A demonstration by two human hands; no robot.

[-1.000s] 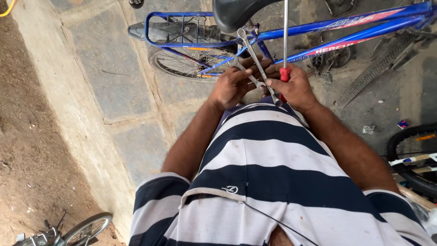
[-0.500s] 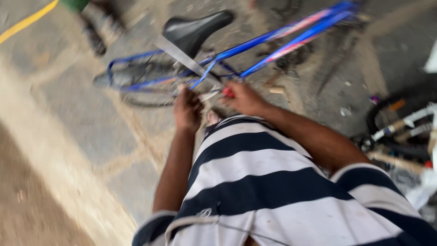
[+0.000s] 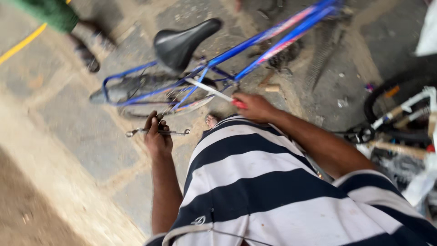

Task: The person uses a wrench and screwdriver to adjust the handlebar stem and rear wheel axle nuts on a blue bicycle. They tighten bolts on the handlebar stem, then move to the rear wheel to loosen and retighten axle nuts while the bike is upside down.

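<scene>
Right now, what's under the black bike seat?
Under the black seat sit blue frame tubes and the rear wheel. The seat post itself is hidden by the saddle.

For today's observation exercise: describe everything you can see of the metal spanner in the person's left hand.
The spanner is a slim, silvery-grey metal bar, somewhat blurred, with a small ring-like end at each tip. It lies roughly level, its ends sticking out on both sides of the left hand, which grips it around the middle with curled fingers. It is held in the air above the paved ground, just in front of the blue bicycle's rear wheel, and appears to touch nothing but the hand.
</scene>
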